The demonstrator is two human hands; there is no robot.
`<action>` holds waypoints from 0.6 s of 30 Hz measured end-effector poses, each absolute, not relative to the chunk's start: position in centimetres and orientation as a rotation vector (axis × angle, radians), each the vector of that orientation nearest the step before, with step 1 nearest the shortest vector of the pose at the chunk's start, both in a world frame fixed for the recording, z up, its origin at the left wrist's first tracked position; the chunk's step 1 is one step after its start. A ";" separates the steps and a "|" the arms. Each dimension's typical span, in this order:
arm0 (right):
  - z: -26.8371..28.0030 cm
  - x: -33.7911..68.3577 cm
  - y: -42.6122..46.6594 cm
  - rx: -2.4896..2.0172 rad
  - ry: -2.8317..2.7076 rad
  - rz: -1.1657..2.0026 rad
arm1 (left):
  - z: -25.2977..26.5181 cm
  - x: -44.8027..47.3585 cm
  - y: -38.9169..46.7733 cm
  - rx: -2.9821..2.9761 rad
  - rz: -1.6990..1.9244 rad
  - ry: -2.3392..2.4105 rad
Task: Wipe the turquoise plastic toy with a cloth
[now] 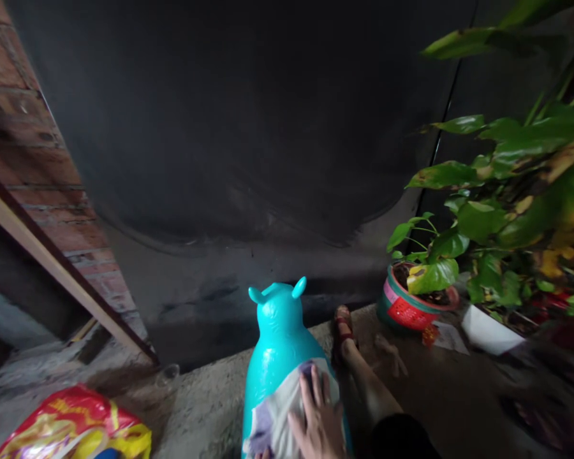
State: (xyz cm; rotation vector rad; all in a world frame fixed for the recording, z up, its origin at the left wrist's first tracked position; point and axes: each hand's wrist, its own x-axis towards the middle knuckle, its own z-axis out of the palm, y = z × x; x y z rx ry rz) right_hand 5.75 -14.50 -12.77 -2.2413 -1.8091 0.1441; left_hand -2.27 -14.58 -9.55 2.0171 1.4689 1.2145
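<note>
A teal inflatable toy animal (280,347) with two small ears stands on the concrete floor just in front of me. A white and lilac cloth (280,408) is draped over its back. My right hand (318,421) lies flat on this cloth, palm down and fingers spread, pressing it against the toy. Only a fingertip of my left hand (263,454) peeks in at the bottom edge beside the cloth. My leg (368,389) stretches out to the right of the toy and ends in a red sandal (342,325).
A large dark rounded tank wall (249,127) fills the view ahead. A brick wall (43,166) with a slanting wooden plank (52,261) is on the left. Potted plants (414,299) stand on the right. A red and yellow plastic bag (71,427) lies at the lower left.
</note>
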 end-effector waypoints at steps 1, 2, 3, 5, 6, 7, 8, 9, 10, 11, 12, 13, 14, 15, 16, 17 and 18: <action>-12.8 5.6 -13.7 -2.265 -1.805 0.210 | -8.5 -2.2 -12.1 2.018 1.225 1.476; -12.8 5.3 -13.2 -2.283 -1.801 0.278 | -7.5 -2.2 -9.6 2.021 1.236 1.484; -12.8 5.0 -13.0 -2.294 -1.798 0.335 | -6.4 -2.0 -7.0 2.023 1.246 1.491; -12.8 4.5 -13.4 -2.305 -1.801 0.398 | -4.5 -1.4 -2.6 2.023 1.265 1.510; -12.8 4.4 -13.9 -2.312 -1.801 0.390 | -3.9 -1.2 -1.0 2.020 1.273 1.517; -12.8 4.5 -14.5 -2.319 -1.801 0.372 | -3.5 -0.9 0.1 2.016 1.280 1.524; -12.7 4.9 -14.9 -2.317 -1.806 0.341 | -3.3 -0.8 0.8 2.011 1.285 1.529; -12.4 5.6 -14.9 -2.307 -1.811 0.300 | -3.2 -0.7 1.1 2.004 1.290 1.531; -12.0 6.6 -14.6 -2.283 -1.818 0.252 | -3.3 -0.7 1.2 1.997 1.295 1.533; -11.4 7.8 -13.8 -2.260 -1.822 0.207 | -3.5 -0.8 1.1 1.990 1.298 1.533; -10.7 9.2 -12.6 -2.250 -1.820 0.167 | -3.7 -0.8 0.9 1.984 1.302 1.532; -10.0 10.6 -11.2 -2.245 -1.816 0.132 | -3.9 -0.9 0.8 1.980 1.305 1.529; -9.2 12.0 -9.7 -2.238 -1.814 0.104 | -4.1 -1.0 0.7 1.978 1.307 1.525; -8.5 13.3 -8.4 -2.234 -1.811 0.081 | -4.3 -1.0 0.6 1.978 1.308 1.521; -7.9 14.2 -7.5 -2.230 -1.807 0.062 | -4.4 -1.1 0.5 1.981 1.307 1.517; -7.5 14.8 -6.9 -2.225 -1.803 0.048 | -4.5 -1.2 0.4 1.987 1.305 1.513; -7.4 14.9 -6.9 -2.218 -1.800 0.038 | -4.6 -1.2 0.3 1.995 1.302 1.512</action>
